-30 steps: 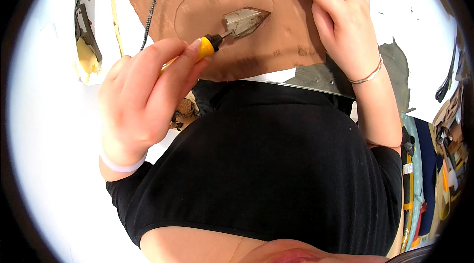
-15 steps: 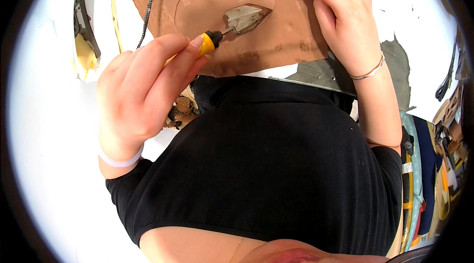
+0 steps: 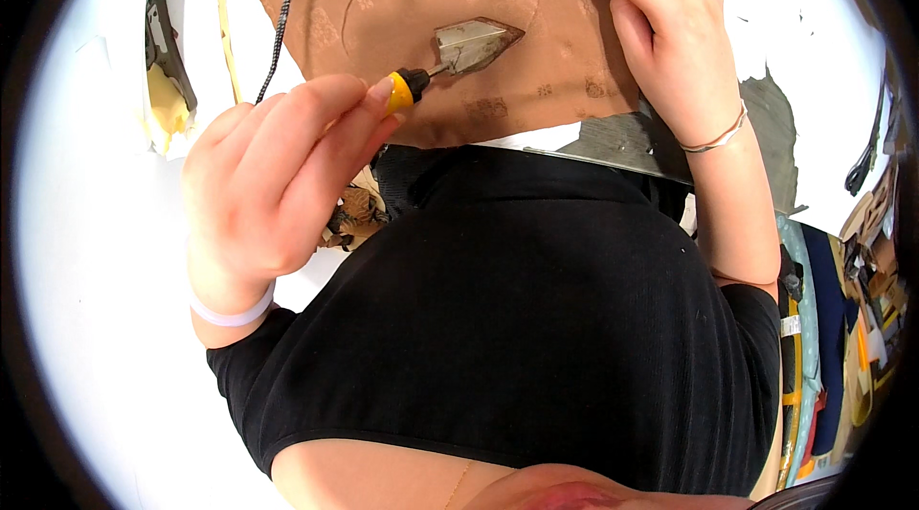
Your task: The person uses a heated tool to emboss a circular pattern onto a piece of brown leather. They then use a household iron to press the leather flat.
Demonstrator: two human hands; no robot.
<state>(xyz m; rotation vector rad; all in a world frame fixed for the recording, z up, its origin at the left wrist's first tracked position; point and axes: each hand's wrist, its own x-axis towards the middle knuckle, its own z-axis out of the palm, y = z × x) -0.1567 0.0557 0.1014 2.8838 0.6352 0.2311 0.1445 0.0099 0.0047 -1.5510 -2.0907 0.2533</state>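
My left hand (image 3: 278,175) is closed round the yellow handle of a small craft iron (image 3: 475,45). Its pointed metal plate lies on a brown patterned fabric piece (image 3: 560,65), with the tip toward the right. A curved raised outline of something round shows through the cloth around and beyond the plate. On the fabric's right edge rests my right hand (image 3: 670,36), its thumb and index finger stretched apart and the fingers lying flat. The far fingertips are cut off by the upper edge of the view.
A black-and-white braided cord (image 3: 282,26) crosses the fabric's left side. Beneath the cloth, a grey stained board (image 3: 632,146) juts out at the near edge. Tools and a yellow scrap (image 3: 168,108) lie at far left. Fabric rolls (image 3: 823,318) and clutter stand at right.
The craft iron's plate has slid slightly toward me, with my left hand shifting a little left. The fabric sits marginally farther right; my right hand has hardly moved.
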